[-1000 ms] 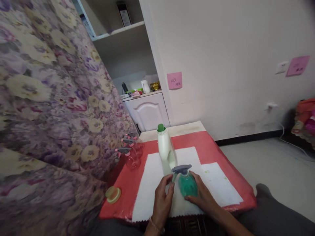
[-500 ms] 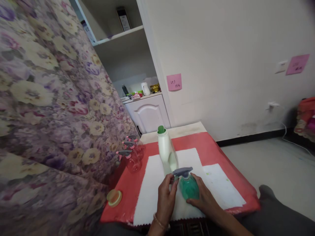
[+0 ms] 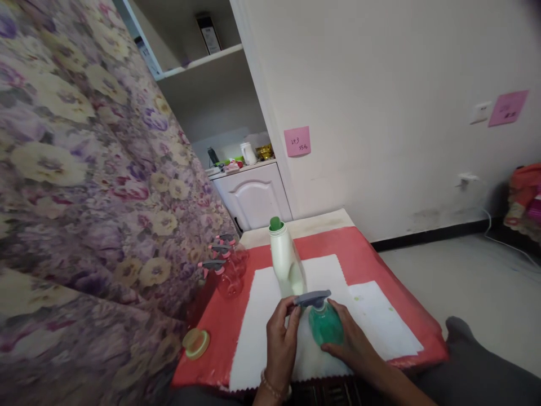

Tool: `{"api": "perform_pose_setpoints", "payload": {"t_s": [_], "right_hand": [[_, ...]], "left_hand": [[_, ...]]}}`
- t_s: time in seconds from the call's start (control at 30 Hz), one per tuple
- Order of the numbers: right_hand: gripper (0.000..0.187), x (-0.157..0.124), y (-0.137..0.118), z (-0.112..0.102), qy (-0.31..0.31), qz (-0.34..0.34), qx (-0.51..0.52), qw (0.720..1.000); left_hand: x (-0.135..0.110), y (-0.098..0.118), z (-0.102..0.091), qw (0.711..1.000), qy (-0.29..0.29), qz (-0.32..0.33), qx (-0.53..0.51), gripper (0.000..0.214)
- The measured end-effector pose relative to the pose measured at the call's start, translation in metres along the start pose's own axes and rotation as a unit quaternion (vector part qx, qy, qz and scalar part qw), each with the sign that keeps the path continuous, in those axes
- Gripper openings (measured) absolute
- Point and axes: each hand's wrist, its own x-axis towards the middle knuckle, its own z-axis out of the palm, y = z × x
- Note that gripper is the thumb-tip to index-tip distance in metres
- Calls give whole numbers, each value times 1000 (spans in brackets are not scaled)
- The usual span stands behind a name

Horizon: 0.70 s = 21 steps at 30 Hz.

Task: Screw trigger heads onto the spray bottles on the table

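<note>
A small spray bottle [image 3: 324, 326] of green liquid with a grey trigger head stands on the white paper [image 3: 262, 338]. My right hand [image 3: 353, 341] wraps round the bottle's body from the right. My left hand [image 3: 281, 341] pinches the grey trigger head from the left. Just behind stands a tall white bottle [image 3: 286, 262] with a green neck, its cap off. A round cap [image 3: 195, 343] in green and tan lies on the red table cover [image 3: 224, 327] at the near left.
Three pink-tinted spray bottles [image 3: 226, 265] stand at the table's left edge against a flowered sofa [image 3: 84, 186]. Behind are a white cabinet [image 3: 253, 192] with shelves and a wall with pink notes [image 3: 297, 141]. Bare floor [image 3: 465, 282] lies to the right.
My left hand has closed on the grey trigger head, which has turned a little. The bottle and my right hand stay in place.
</note>
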Motion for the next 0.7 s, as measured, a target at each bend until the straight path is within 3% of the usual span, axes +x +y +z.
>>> {"api": "perform_pose_setpoints", "payload": {"t_s": [0.2, 0.47, 0.7], "right_hand": [[85, 0, -8, -5, -9, 7, 15, 1000], [84, -1, -2, -9, -18, -25, 24, 999], [79, -1, -13, -13, -13, -21, 24, 999]], "left_hand": [[-2, 6, -1, 999, 4, 35, 20, 18], [-4, 15, 3, 993, -27, 102, 48, 14], [-6, 26, 5, 988, -51, 127, 73, 13]]}}
